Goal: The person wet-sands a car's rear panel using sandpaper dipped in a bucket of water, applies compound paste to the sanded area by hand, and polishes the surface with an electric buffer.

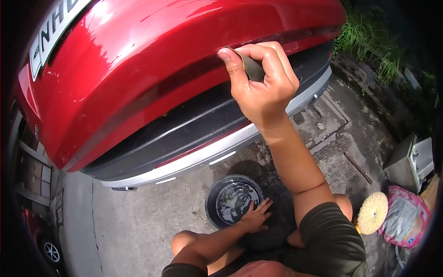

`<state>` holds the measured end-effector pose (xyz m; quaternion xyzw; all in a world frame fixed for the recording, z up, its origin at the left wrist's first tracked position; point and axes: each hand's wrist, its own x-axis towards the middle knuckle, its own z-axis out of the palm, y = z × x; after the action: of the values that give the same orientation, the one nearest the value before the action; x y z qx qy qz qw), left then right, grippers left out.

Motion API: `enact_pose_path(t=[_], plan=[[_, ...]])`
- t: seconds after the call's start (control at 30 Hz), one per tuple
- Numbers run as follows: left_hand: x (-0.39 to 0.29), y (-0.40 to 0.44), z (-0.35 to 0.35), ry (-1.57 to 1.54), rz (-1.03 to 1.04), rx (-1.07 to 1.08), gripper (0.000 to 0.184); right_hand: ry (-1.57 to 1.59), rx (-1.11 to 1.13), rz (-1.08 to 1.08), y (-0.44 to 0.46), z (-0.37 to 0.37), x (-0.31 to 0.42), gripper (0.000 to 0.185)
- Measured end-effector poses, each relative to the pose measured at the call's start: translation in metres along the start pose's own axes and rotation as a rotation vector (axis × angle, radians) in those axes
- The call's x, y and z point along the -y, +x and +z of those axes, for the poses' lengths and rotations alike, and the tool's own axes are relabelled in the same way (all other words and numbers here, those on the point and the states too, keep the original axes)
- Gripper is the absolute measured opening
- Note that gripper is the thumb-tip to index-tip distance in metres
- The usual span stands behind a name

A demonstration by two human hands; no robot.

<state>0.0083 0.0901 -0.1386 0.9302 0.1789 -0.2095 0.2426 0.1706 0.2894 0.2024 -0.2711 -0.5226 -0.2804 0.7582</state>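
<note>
My right hand is raised in front of the red car bumper, its thumb and fingers closed on a thin, dark, curled sheet. Skin on this hand looks wet. Lower down, my left hand rests at the right rim of a round black basin, fingers spread. Water with whitish foam lies in the basin, which stands on the concrete ground below the bumper.
At the right are a round fluffy pad, a pink bag and a grey container. A stick lies on the concrete. Grass grows at the upper right. Another car's wheel shows at the lower left.
</note>
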Motion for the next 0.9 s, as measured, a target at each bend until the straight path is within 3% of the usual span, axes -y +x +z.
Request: enact_pose_path(t=[0.1, 0.23, 0.37, 0.5, 0.67, 0.8, 0.9], plan=[[0.004, -0.002, 0.002, -0.019, -0.007, 0.007, 0.073, -0.052, -0.068, -0.016, 0.0, -0.005, -0.019, 0.024], [0.001, 0.0, 0.002, -0.022, 0.007, 0.0, 0.071, 0.026, -0.002, 0.013, -0.01, 0.009, 0.004, 0.025], [0.003, -0.004, 0.002, -0.011, 0.008, -0.006, 0.07, -0.119, -0.088, 0.033, -0.004, -0.005, -0.017, 0.025], [0.0, 0.0, -0.002, -0.013, 0.0, 0.009, 0.07, 0.009, -0.023, 0.06, -0.011, 0.007, 0.002, 0.025], [0.0, -0.003, -0.002, -0.02, -0.008, 0.012, 0.071, -0.117, -0.145, 0.085, -0.011, -0.007, -0.034, 0.023], [0.0, 0.0, -0.003, -0.009, 0.005, 0.021, 0.072, -0.01, -0.031, 0.107, -0.009, -0.002, -0.007, 0.024], [0.001, -0.003, -0.003, -0.013, -0.003, 0.015, 0.073, -0.085, -0.173, 0.187, -0.005, -0.014, -0.037, 0.024]])
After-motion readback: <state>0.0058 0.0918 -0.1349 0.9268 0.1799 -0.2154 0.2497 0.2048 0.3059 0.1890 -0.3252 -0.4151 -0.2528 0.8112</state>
